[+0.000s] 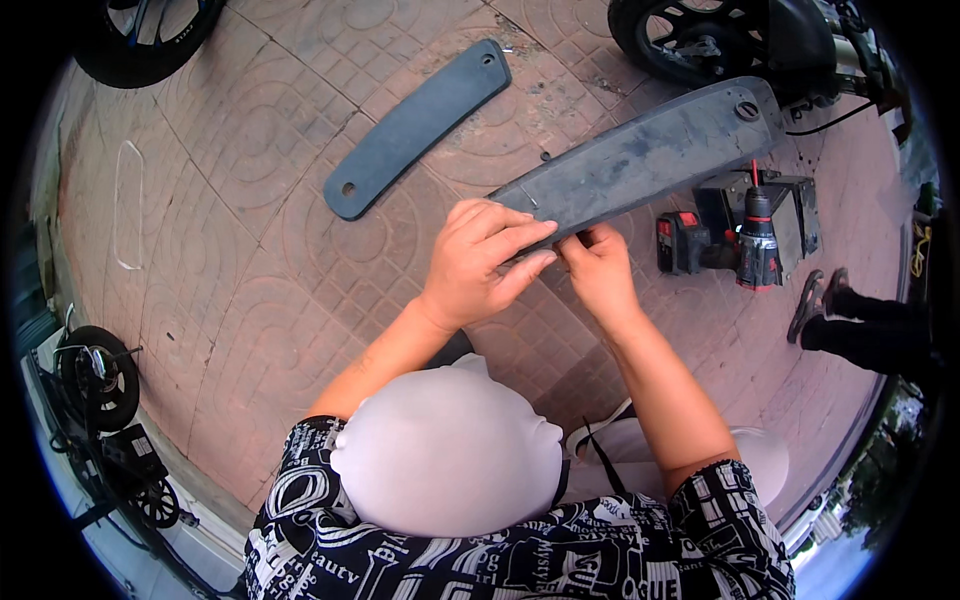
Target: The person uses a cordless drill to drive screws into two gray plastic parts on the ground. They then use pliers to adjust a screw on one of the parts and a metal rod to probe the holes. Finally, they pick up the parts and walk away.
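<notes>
Long grey panel (640, 160) sat slantwise above the paving (250, 330), far end up toward the far right corner near a motorcycle wheel (690, 45). Left hand (485, 262) gripped the panel's near left end, fingers over the top face, thumb by the near long edge. Right hand (598, 268) was at that same edge, just right of the left thumb, fingers drawn in narrow; couldn't tell what, if anything, was pinched, contact point hidden. Small metal pin (533, 199) showed on the top face near the left fingers; round dark plug (747, 111) at the other end. Shorter curved grey panel (415, 130) lay flat toward the paving's far edge, one hole per end. Drill (758, 240) with red bit was toward the right edge, beside a dark box (803, 215). White cord loop (130, 205) lay near the left edge.
</notes>
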`<action>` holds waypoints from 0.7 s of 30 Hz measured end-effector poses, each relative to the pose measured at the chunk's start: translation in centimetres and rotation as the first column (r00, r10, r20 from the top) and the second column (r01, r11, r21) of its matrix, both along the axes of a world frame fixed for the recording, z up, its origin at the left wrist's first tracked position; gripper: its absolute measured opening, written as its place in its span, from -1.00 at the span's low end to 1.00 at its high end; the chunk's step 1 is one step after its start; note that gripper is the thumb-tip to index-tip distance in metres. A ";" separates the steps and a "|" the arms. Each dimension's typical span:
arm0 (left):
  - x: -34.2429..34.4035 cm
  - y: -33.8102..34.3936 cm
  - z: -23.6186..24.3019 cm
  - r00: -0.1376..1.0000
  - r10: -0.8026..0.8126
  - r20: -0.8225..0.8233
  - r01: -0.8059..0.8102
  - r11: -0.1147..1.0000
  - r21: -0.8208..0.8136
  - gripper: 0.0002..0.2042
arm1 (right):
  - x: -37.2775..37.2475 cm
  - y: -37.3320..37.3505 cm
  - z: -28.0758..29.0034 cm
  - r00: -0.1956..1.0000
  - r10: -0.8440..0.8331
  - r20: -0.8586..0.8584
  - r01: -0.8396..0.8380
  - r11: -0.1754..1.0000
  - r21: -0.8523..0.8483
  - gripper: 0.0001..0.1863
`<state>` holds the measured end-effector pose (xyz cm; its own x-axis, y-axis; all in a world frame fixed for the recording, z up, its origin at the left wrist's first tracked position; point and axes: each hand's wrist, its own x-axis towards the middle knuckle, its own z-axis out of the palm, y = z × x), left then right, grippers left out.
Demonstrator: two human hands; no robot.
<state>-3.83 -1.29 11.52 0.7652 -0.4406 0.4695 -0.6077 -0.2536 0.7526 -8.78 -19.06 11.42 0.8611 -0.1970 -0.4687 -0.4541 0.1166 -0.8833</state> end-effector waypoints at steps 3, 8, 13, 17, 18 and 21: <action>-0.4 -0.2 -0.2 0.992 0.098 -0.075 -0.103 0.993 -0.061 -0.43 | -0.5 -0.5 -1.0 1.000 -0.007 0.007 0.007 0.999 0.036 -0.85; -0.4 0.1 0.1 0.759 0.097 -0.644 -0.136 0.991 -0.012 0.08 | 0.1 -0.2 -0.4 0.997 0.018 0.077 -0.020 0.999 0.032 -0.87; -0.7 0.0 -0.4 0.730 0.013 -0.683 -0.023 1.000 -0.005 0.09 | -0.4 -0.1 -0.3 0.990 0.112 0.082 -0.112 0.994 0.000 -0.84; -0.7 0.0 -0.2 0.747 0.011 -0.665 -0.022 1.000 -0.008 0.06 | -0.7 -0.6 -1.0 0.980 0.151 0.132 -0.149 0.989 -0.026 -0.83; -0.7 0.1 -0.2 0.749 -0.007 -0.662 -0.011 1.000 -0.023 0.05 | -0.4 -1.0 -1.1 0.968 0.198 0.155 -0.187 0.979 -0.084 -0.84; -0.7 0.1 -0.2 0.739 -0.083 -0.668 0.034 0.996 -0.087 0.02 | 0.3 -2.8 -1.8 0.926 0.307 0.218 -0.260 0.941 -0.217 -0.84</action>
<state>-4.49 -1.22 11.33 0.8665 -0.4829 -0.1263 0.0485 -0.1703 0.9842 -8.53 -21.88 9.59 0.9765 0.0111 -0.2150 -0.2106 -0.1569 -0.9649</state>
